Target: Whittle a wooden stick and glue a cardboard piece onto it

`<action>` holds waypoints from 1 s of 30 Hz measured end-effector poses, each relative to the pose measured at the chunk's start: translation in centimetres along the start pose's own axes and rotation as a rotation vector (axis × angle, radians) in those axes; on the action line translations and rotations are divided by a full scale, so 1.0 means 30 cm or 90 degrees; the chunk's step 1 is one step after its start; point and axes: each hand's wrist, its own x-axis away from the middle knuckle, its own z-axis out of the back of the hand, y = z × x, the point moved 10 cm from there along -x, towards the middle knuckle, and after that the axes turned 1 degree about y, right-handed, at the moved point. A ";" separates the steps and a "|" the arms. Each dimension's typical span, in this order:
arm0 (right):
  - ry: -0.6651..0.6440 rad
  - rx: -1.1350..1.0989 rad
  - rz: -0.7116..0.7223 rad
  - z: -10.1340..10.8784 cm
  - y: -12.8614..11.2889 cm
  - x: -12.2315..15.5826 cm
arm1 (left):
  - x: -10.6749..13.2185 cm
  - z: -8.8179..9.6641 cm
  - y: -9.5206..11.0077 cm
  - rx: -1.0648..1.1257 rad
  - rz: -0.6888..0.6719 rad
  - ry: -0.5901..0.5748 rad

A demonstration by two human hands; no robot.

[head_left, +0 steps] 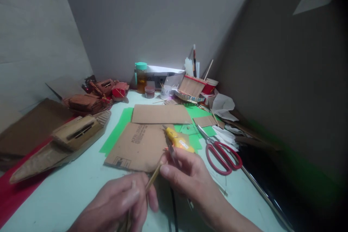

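Near the front of the table, my left hand [122, 197] is closed around a thin bamboo-coloured stick [153, 180] that slants up to the right. My right hand [187, 174] pinches at the upper end of this stick with thumb and forefinger. A slim grey metal blade [174, 156] sticks out of my right hand; its handle is mostly hidden by the fingers. Just beyond that hand lies a yellow glue gun [178, 139], resting on a printed sheet of brown cardboard [146, 150]. Red-handled scissors [221, 156] lie to the right.
Another cardboard piece [160, 114] and green sheets [116, 130] lie farther back. On the left stand a cardboard boat [62, 145] and reddish models [87, 103]. A capped jar [141, 78] and small cups are at the wall. A dark, metal-edged panel [261, 181] borders the right.
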 end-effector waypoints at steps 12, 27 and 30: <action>0.086 0.066 0.042 0.041 -0.029 -0.006 | -0.003 0.059 -0.043 0.062 0.114 0.177; 0.147 0.217 0.151 0.051 -0.075 0.013 | -0.011 0.022 -0.056 0.029 0.172 0.114; 0.174 0.290 0.252 0.041 -0.111 0.038 | -0.014 0.022 -0.063 0.038 0.167 0.085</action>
